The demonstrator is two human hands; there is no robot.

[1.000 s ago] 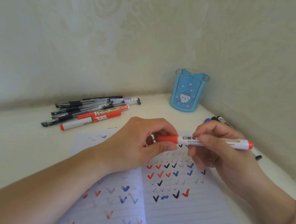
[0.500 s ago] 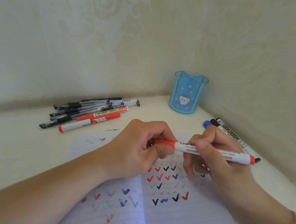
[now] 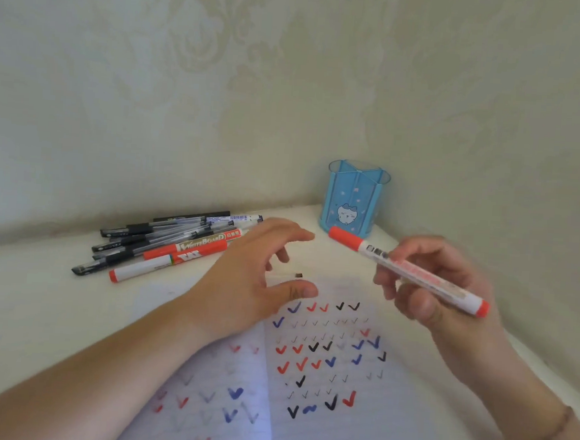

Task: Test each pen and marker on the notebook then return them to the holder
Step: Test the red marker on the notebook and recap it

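Her right hand (image 3: 438,292) pinches a capped white plastic whiteboard marker with orange-red ends (image 3: 412,273) around its barrel, cap pointing at the translucent blue plastic pen holder (image 3: 352,198) in the corner. The left hand (image 3: 260,279) hovers with fingers spread, holding nothing, above the open lined paper notebook (image 3: 322,376) covered in ticks. A heap of black pens and red markers (image 3: 163,245) lies on the pale bench (image 3: 35,305) to the left. The marker looks light, stiff and smooth; mid-barrel seems the surest hold
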